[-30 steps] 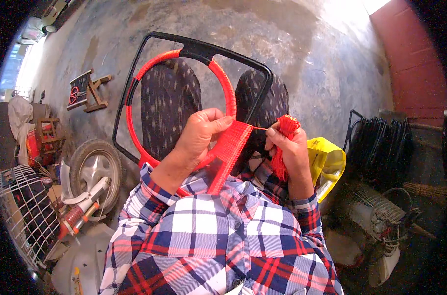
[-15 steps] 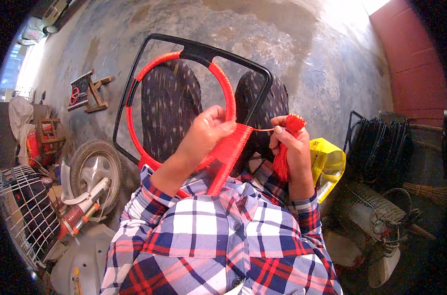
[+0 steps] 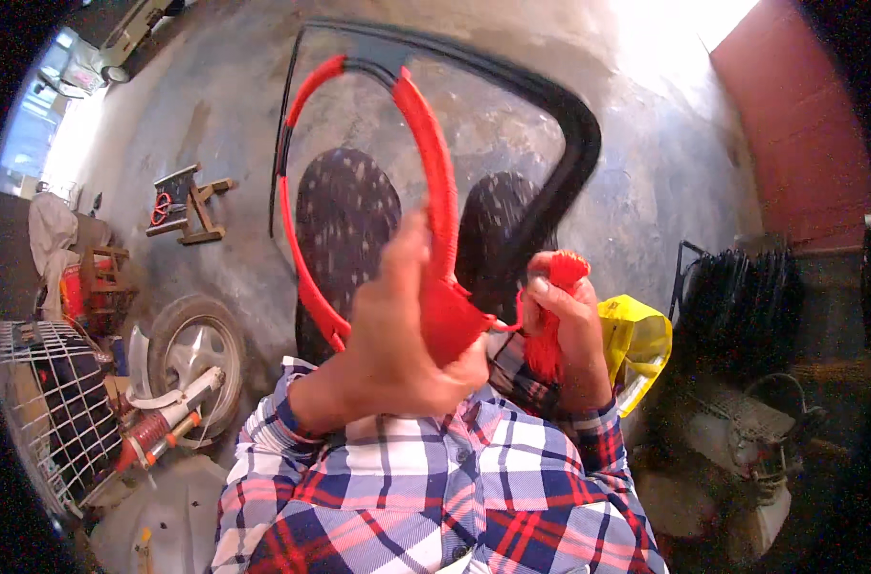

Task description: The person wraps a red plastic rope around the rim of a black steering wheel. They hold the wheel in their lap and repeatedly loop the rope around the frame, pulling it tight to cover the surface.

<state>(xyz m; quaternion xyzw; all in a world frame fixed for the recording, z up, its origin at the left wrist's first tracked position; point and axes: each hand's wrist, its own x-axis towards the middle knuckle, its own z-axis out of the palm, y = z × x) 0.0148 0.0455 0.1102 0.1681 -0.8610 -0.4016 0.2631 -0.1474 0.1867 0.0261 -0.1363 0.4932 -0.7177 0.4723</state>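
Head view: left hand (image 3: 397,359) sits at centre frame, fingers closed around the red cord-wrapped section of the black curved frame (image 3: 435,191), thumb side against the thick red wrapped patch at the frame's lower end. Right hand (image 3: 571,320), just right of centre, is closed on a bundle of loose red cord (image 3: 550,335); a short strand runs taut from it to the wrapped patch. The frame rises from the lap to the upper middle of the picture, its outer black rim (image 3: 574,134) unwrapped.

Judgement: good winding here calls for steady tension from the right hand, each turn laid tight beside the last, left hand pinning the latest turn so it cannot slacken.

Surroundings: small wheel with tyre (image 3: 196,359) and white wire basket (image 3: 43,411) at lower left; wooden stand (image 3: 187,206) on concrete floor (image 3: 646,191), upper left; yellow plastic bag (image 3: 636,344) just right of the right hand. Knees lie under the frame and limit its swing.
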